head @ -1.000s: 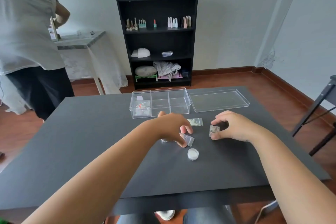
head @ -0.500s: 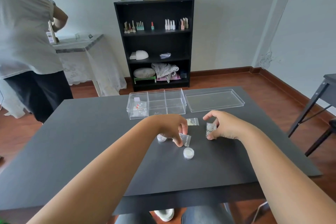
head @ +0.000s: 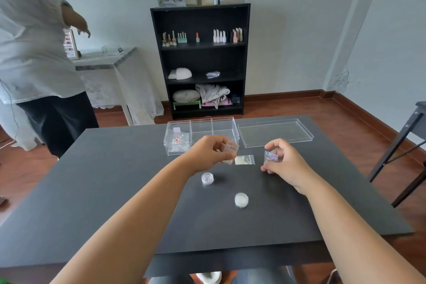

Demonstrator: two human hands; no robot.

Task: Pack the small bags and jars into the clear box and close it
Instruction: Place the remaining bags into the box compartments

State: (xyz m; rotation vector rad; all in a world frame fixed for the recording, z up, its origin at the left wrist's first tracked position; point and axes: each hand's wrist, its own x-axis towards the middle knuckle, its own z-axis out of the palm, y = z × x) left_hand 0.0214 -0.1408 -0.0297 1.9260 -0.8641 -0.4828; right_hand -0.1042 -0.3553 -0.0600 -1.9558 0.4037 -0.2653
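Observation:
My left hand (head: 207,152) pinches a small clear bag (head: 229,151) and holds it above the table, just in front of the clear box (head: 224,122). The box has three compartments; the left one holds small bags. My right hand (head: 283,161) grips an iridescent small bag (head: 270,157) lifted off the table. A third small bag (head: 244,159) with pale contents lies flat between my hands. Two small round jars stand nearer me: a clear jar (head: 207,178) and a white-lidded jar (head: 241,199). The clear lid (head: 275,132) lies to the right of the box.
The dark table (head: 115,191) ends at a front edge near my body. A person in a white shirt (head: 34,53) stands at the far left. A black shelf (head: 200,60) stands against the wall. A dark chair frame (head: 405,145) is at the right.
Both hands rose from the table and moved toward the box, each carrying a small bag. The clear jar that my left hand hid is now uncovered.

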